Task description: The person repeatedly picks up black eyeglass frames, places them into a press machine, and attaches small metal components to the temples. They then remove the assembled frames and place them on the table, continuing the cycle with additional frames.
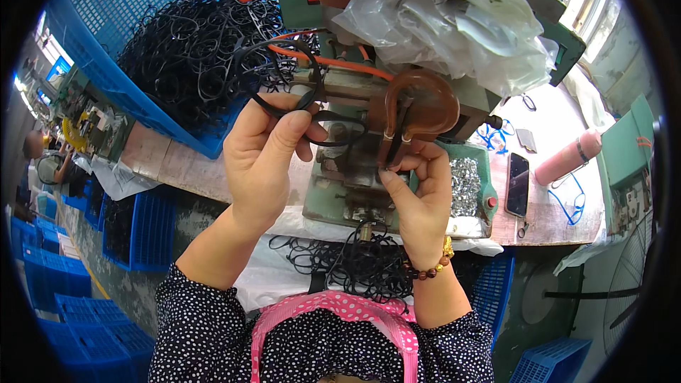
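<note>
My left hand (259,159) is closed on black looped straps (344,131), thin rubbery bands that hang in rings around the fingers and above them. Just right of it, my right hand (422,202) is pinched at the working point of a green bench machine (323,202). What sits between its thumb and fingers is too small to make out. A brown curved tube-like loop (443,103) on the machine rises directly above the right fingertips. Beside the right hand is a green tray (486,177) heaped with small silver metal pieces (464,188).
A blue crate (106,71) full of black straps stands at back left; more straps (347,262) lie on my lap. Clear plastic bags (454,28) drape the machine's upper part. Orange hoses (333,62) cross behind my hands. A phone (518,184) and pink bottle (567,158) are right.
</note>
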A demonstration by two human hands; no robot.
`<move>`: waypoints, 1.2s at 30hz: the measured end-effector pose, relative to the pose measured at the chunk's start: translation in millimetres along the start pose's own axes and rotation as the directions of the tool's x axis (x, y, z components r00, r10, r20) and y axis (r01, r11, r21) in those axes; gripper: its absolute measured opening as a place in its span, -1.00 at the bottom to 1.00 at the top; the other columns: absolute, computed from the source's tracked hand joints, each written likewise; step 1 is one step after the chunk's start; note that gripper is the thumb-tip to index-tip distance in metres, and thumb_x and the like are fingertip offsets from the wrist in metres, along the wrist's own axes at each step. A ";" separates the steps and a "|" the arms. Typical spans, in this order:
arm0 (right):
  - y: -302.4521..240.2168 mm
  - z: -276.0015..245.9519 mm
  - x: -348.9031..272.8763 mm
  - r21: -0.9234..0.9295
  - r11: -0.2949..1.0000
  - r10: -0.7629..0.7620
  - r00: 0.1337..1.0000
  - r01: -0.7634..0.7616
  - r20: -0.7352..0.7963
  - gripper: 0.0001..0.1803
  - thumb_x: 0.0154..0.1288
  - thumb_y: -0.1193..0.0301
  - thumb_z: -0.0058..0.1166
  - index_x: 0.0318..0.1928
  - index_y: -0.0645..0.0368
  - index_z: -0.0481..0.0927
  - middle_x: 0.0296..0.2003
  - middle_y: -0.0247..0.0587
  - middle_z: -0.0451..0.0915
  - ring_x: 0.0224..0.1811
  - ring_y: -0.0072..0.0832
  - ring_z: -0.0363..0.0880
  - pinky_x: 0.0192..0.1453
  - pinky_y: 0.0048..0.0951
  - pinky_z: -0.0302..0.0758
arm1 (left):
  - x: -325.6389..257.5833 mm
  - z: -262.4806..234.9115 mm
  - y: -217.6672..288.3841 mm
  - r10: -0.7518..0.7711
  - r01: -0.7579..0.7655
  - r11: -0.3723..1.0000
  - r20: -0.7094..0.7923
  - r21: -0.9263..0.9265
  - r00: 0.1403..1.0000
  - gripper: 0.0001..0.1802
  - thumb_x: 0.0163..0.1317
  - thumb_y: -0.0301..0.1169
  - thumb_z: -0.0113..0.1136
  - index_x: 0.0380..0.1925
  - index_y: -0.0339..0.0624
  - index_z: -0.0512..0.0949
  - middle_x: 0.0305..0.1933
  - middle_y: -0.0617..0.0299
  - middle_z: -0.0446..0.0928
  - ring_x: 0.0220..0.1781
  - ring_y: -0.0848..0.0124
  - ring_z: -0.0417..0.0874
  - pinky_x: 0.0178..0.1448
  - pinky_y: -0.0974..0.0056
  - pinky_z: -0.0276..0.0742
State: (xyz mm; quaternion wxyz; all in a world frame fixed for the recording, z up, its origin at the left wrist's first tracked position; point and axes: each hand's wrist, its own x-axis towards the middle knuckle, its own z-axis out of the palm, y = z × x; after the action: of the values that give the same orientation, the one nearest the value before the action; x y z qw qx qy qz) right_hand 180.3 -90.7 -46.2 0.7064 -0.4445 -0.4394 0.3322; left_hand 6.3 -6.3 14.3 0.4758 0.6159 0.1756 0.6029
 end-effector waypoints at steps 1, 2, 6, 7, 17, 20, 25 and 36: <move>-0.6 0.0 0.2 0.013 1.000 0.000 1.000 0.000 0.007 -0.47 0.27 0.70 0.20 0.21 0.24 0.34 -0.12 -0.29 0.55 0.00 -0.56 0.50 0.14 -0.51 0.45 | 0.4 -0.7 -0.4 0.001 -0.001 1.000 0.004 -0.006 1.000 -0.80 0.49 -0.43 0.16 -0.01 -0.32 0.54 -0.10 0.17 0.68 -0.22 0.52 0.69 -0.29 0.48 0.49; -1.2 0.0 0.7 0.023 1.000 0.010 1.000 -0.010 0.011 -0.46 0.26 0.71 0.20 0.21 0.24 0.33 -0.11 -0.29 0.55 0.00 -0.56 0.50 0.14 -0.51 0.45 | 1.3 -1.6 -0.7 -0.009 0.009 1.000 0.014 -0.010 1.000 -0.80 0.49 -0.43 0.16 -0.01 -0.32 0.54 -0.11 0.17 0.68 -0.23 0.52 0.68 -0.30 0.48 0.49; -1.3 0.3 4.9 0.046 0.999 -0.004 1.000 0.003 0.018 -0.44 0.24 0.73 0.20 0.21 0.24 0.34 -0.10 -0.29 0.54 0.02 -0.55 0.49 0.15 -0.52 0.45 | -1.2 -2.6 1.3 -0.040 0.040 0.999 0.007 -0.032 0.999 -0.82 0.48 -0.46 0.15 -0.01 -0.31 0.54 -0.14 0.17 0.67 -0.25 0.54 0.66 -0.29 0.48 0.50; -1.3 -0.7 4.6 0.033 0.999 -0.010 1.000 0.009 0.024 -0.44 0.24 0.73 0.20 0.22 0.25 0.33 -0.09 -0.28 0.54 0.02 -0.54 0.50 0.16 -0.50 0.45 | -3.4 -0.9 1.6 -0.045 0.044 0.998 -0.006 -0.041 0.999 -0.82 0.48 -0.47 0.15 -0.01 -0.31 0.54 -0.16 0.18 0.67 -0.26 0.54 0.65 -0.28 0.47 0.50; -7.0 -34.8 0.6 -0.117 0.992 -0.060 0.997 0.055 -0.042 -0.60 0.32 0.70 0.12 0.16 0.35 0.47 -0.03 -0.17 0.61 0.06 -0.50 0.59 0.21 -0.47 0.47 | -24.7 28.4 -4.7 -0.132 0.029 0.959 0.352 0.282 0.927 -0.86 0.39 -0.54 0.21 -0.11 -0.34 0.57 -0.30 0.15 0.64 -0.28 0.45 0.66 -0.19 0.35 0.56; -8.9 -51.1 -4.2 -0.071 0.996 -0.062 0.991 0.054 -0.121 -0.68 0.38 0.69 0.09 0.13 0.35 0.51 -0.04 -0.18 0.62 0.06 -0.50 0.60 0.22 -0.47 0.47 | -19.1 31.6 -13.2 -0.131 -0.003 0.938 0.362 0.345 0.923 -0.87 0.34 -0.54 0.25 -0.15 -0.33 0.58 -0.37 0.11 0.62 -0.38 0.41 0.66 -0.28 0.32 0.53; 7.7 -94.6 -19.0 -0.426 0.878 -0.373 0.870 0.219 -0.323 -0.73 0.47 0.63 0.06 0.13 0.27 0.54 -0.05 -0.24 0.62 0.04 -0.55 0.55 0.23 -0.48 0.44 | -23.7 33.9 -19.1 -0.003 -0.132 0.930 0.365 0.344 0.931 -0.87 0.27 -0.54 0.30 -0.21 -0.34 0.59 -0.40 0.07 0.58 -0.42 0.21 0.64 -0.32 0.24 0.51; 41.0 -124.6 -38.7 -0.963 0.247 -0.174 0.982 0.112 0.069 -0.81 0.20 0.47 0.26 -0.15 0.12 0.63 0.00 -0.19 0.60 0.35 -0.09 0.39 0.56 0.12 0.07 | -26.1 37.1 -24.1 0.214 -0.342 0.871 0.356 0.352 0.910 -0.81 0.20 -0.51 0.37 -0.22 -0.33 0.61 -0.37 0.03 0.57 -0.38 0.07 0.61 -0.28 0.14 0.50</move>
State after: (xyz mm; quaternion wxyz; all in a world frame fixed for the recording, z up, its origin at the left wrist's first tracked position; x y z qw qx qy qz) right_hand 276.0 -150.1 -123.7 0.3291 -0.7483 -0.5704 -0.0800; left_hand 43.1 -29.1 -13.3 0.2658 0.8057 0.1298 0.5132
